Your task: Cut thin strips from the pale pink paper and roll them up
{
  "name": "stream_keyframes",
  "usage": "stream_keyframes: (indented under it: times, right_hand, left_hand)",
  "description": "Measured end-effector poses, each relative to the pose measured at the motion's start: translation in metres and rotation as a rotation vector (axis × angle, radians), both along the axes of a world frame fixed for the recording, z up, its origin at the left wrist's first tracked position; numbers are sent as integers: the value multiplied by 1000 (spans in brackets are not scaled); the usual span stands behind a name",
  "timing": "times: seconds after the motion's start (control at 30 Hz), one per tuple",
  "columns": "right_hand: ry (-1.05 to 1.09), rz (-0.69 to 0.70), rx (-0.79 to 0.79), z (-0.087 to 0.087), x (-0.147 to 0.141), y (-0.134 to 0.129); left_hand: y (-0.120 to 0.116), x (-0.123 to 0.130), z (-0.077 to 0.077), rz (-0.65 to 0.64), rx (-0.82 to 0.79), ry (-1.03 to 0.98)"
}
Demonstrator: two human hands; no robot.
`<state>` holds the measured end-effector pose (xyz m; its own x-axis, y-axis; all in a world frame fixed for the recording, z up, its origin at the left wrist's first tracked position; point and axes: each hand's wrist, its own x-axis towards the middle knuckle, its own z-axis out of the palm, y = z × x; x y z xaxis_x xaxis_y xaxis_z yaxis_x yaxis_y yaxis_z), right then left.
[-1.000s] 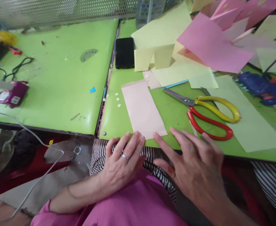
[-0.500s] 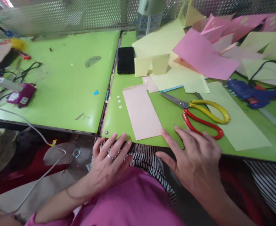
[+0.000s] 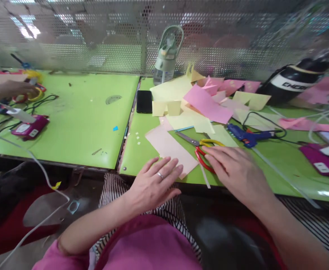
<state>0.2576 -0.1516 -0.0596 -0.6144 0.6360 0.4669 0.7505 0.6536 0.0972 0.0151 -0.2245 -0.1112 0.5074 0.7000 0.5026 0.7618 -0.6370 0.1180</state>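
Observation:
My left hand [image 3: 156, 182] lies flat with fingers apart over the near edge of a pale pink sheet of paper [image 3: 171, 148], its fingertips on the paper. The sheet lies slantwise on the green table. My right hand [image 3: 234, 172] is at the handles of the scissors [image 3: 191, 140], thumb and fingers closed around them and partly hiding them. The scissors have one yellow and one red handle, and their blades point to the upper left. A narrow pale paper strip [image 3: 204, 175] lies beside the red handle at the table edge.
A black phone [image 3: 144, 101], a water bottle [image 3: 164, 62] and piled yellow and pink papers [image 3: 206, 105] are behind. A blue glue gun [image 3: 247, 135] and a black bottle [image 3: 290, 84] are at right. Another person's hand [image 3: 22, 89] is at far left, above a purple power adapter [image 3: 30, 127].
My right hand has moved from the pink sheet onto the scissors' handles. My left hand has come forward onto the sheet, which has turned and shifted. The view has tilted up.

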Motion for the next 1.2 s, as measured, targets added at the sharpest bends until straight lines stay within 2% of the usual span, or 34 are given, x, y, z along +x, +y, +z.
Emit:
stream_keyframes:
  times: [0.1, 0.17, 0.3, 0.43, 0.57, 0.67, 0.77, 0.87, 0.97, 1.1, 1.2]
  right_hand:
    - [-4, 107, -64, -6, -1, -14]
    - [-49, 165, -109, -12, -3, -27]
    - [-103, 153, -108, -24, -9, -44]
    - [-95, 153, -112, -29, -12, -44]
    - [-141, 135, -74, -28, -14, -39]
    - [-168, 28, 0, -25, -8, -28]
    - [-102, -87, -4, -23, 9, -8]
    - [-85, -216, -79, -25, 29, 13]
    - [-111, -186, -166, -24, 40, 23]
    - [-129, -241, -394, -15, 36, 26]
    - [-119, -290, -457, -7, 29, 31]
  left_hand:
    - [2, 13, -8, -111, -10, 76]
    - [-1, 17, -15, -137, -4, 105]
    - [-12, 11, -22, -81, -14, 102]
    - [-19, 5, -22, -38, -52, 63]
    - [-20, 6, -24, -18, -43, 34]
    - [-19, 7, -25, -27, -32, 40]
    - [-18, 5, -26, -10, -6, 51]
    - [-17, -2, -28, -53, 32, 65]
    - [-17, -11, -28, -100, 52, 11]
    - [-15, -20, -24, -44, 86, -77]
    - [-11, -22, -20, -21, 106, -99]
